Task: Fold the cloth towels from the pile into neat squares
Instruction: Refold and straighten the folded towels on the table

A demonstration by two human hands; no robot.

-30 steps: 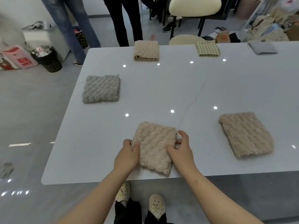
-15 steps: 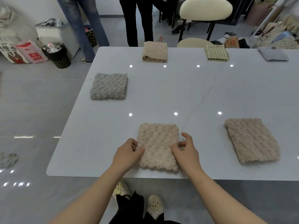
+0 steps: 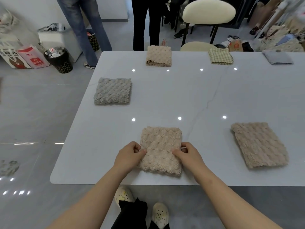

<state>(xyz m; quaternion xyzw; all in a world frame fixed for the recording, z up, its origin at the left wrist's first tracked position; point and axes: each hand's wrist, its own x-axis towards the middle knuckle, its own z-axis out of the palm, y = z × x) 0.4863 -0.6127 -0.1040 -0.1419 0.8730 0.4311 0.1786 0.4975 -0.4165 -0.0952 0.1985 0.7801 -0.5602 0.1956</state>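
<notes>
Towel (image 3: 160, 149), folded, lies near the table (image 3: 206, 96) front edge; our left hand (image 3: 127, 157) and right hand (image 3: 189, 156) pinch its two sides.

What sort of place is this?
Likely an indoor workroom or studio: a big pale table with folded towels spaced out, people standing beyond it, a bin and bags on the floor.

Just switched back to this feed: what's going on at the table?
A person's left grip and right grip pinch the sides of a folded beige towel at the near table edge. Apart from it lie a grey towel, a tan towel, a checked towel, a blue-grey towel and a taupe towel, all folded.
</notes>
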